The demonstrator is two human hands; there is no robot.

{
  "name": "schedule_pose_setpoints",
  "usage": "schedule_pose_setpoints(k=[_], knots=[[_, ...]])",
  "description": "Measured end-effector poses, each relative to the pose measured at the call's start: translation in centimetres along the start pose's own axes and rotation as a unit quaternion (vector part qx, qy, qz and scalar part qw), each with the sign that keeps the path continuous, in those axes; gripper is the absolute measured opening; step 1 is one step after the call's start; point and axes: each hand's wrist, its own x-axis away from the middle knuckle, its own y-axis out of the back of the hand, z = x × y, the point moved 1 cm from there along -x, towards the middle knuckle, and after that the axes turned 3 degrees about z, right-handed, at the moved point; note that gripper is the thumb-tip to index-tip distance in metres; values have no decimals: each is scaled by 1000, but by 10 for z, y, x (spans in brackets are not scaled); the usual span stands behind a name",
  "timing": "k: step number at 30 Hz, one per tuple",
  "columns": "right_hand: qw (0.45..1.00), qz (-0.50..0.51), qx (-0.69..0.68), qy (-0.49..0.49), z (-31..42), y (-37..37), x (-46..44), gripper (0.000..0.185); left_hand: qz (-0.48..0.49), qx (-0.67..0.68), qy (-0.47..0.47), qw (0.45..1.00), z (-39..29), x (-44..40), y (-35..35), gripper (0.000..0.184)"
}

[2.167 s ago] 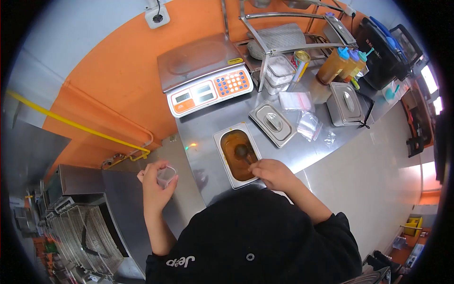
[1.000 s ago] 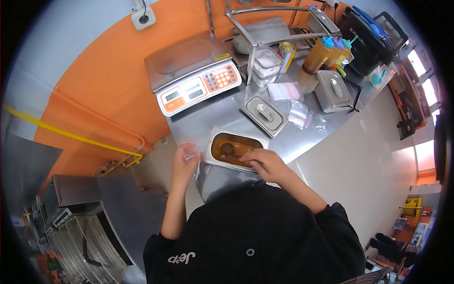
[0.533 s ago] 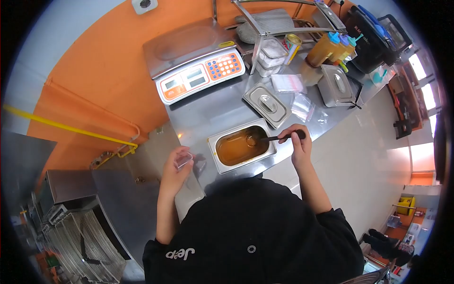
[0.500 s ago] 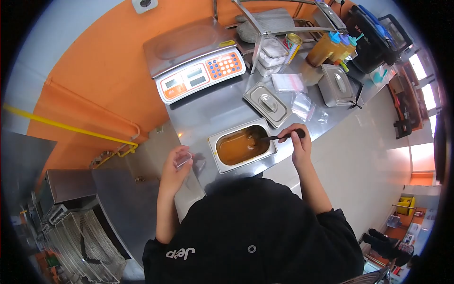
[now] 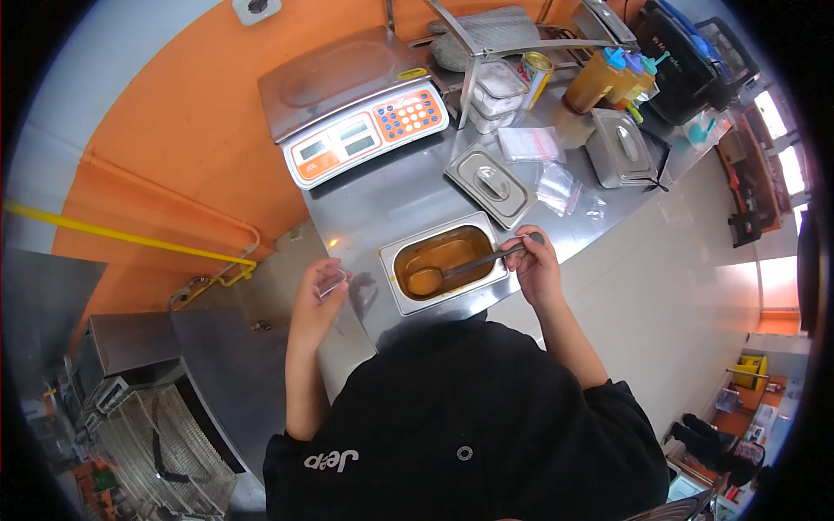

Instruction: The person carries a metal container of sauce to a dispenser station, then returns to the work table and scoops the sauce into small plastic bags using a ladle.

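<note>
My right hand [image 5: 536, 271] is closed around the handle of a dark-handled serving spoon [image 5: 476, 263]. The spoon slants into a rectangular steel pan [image 5: 452, 303], and its bowl rests near the pan's left end with orange-brown sauce [image 5: 441, 252] in it. To the left of the pan, my left hand [image 5: 314, 306] holds a small clear plastic cup [image 5: 331, 283] between thumb and fingers. No sauce shows in the cup. Just beyond the pan lies its steel lid [image 5: 492, 186], flat on the steel table [image 5: 373, 217].
A digital scale [image 5: 360, 130] stands at the back left. Clear plastic bags [image 5: 560, 188], stacked plastic tubs [image 5: 497, 91], a can [image 5: 535, 78], squeeze bottles [image 5: 595, 82] and a lidded steel container [image 5: 621, 149] stand or lie at the back right. A person [image 5: 717, 451] is at far right.
The spoon has swung left and lower across the pan, and its bowl now shows with sauce in it. My right hand shifted slightly left. My left hand keeps the cup, slightly higher.
</note>
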Motion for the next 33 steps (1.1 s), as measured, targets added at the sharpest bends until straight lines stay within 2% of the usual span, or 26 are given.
schedule_pose_setpoints(k=[9,15,19,21,23,27,29,33], knots=[[983,-63,-174,-14,-19,42,-4,19,-35,-4,5,999,-12,1,-1,34],[983,-53,-174,-22,-15,41,0,21,-20,-40,1,999,-13,1,-10,33],[983,-58,-174,-16,-9,37,1,23,-22,-40,-56,997,-19,0,-28,34],[988,-46,-145,26,-4,34,1,18,-17,-39,-79,996,-23,-1,-35,35],[989,-40,-134,44,2,30,1,18,18,-124,-122,985,-32,-3,-43,39],[986,-32,-132,92,28,5,5,17,46,-140,-153,977,-57,-13,-57,40],[986,-34,-121,110,41,-6,5,17,51,-178,-202,962,-63,-16,-61,47],[983,-37,-129,125,62,-21,8,16,47,-146,-227,962,-71,-20,-72,49]])
